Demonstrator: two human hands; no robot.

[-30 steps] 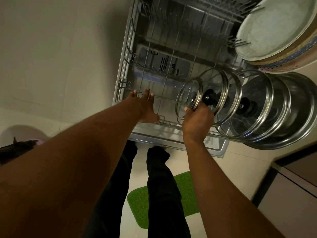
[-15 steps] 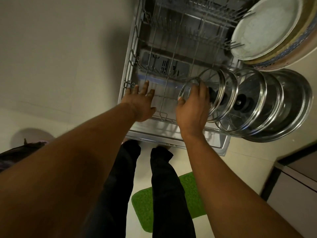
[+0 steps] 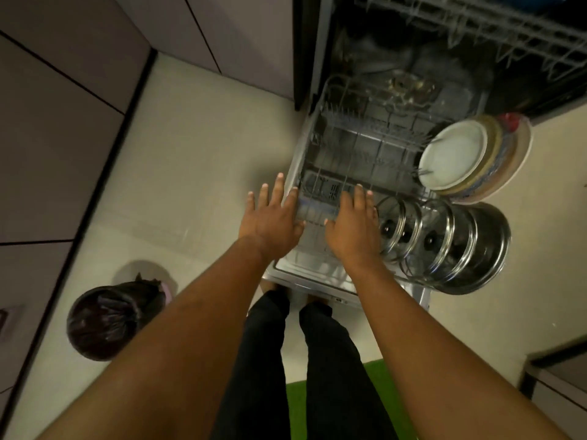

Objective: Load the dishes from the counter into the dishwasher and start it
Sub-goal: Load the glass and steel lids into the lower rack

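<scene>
Left hand: fingers spread straight over lower rack's left rim; contact unclear.
Right hand: spread flat, partly hiding the nearest of the glass lids, 3 o'clock.
Plates: 2 o'clock, upright in rack.
Upper rack: 1 o'clock, cut off.

Two hands at the lower rack's near end: left hand, right hand. Along its right side: one steel pot, at least three glass lids, at least four plates. Above it, one upper rack. Left of it, one bin. Nearer than it, one mat.
</scene>
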